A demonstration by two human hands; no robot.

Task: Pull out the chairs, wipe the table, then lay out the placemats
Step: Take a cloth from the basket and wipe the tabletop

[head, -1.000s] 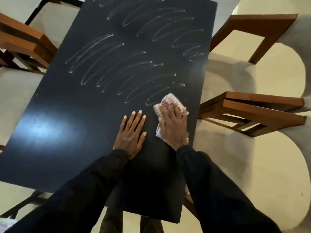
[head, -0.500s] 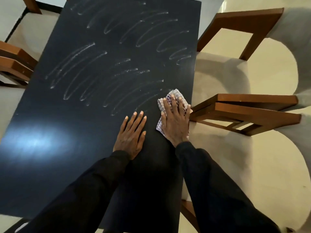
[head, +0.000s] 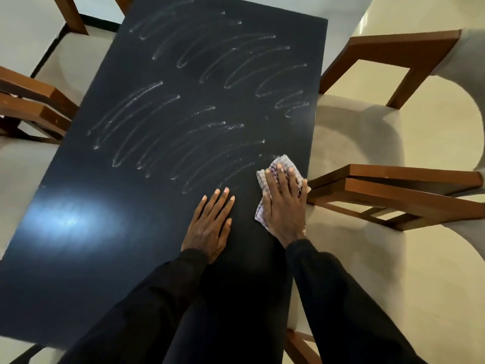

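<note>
A black rectangular table [head: 110, 258] fills the middle of the head view, its far half marked with curved whitish wipe streaks [head: 199, 132]. My right hand [head: 284, 203] lies flat, fingers straight, pressing a checked cloth [head: 282, 162] onto the table at its right edge. My left hand [head: 210, 227] rests flat on the bare tabletop just left of it, fingers straight and holding nothing. Both arms wear black sleeves. No placemats are in view.
Wooden chairs with beige seats stand pulled back on both sides: one at right [head: 393, 190] close to my right hand, another farther right [head: 399, 56], one at left [head: 34, 106], one at the far end [head: 70, 14]. A light glare [head: 70, 219] sits on the near tabletop.
My right hand has slid the cloth to the right, from a little inside the table to its right edge. My left hand has stayed planted. The camera view has shifted.
</note>
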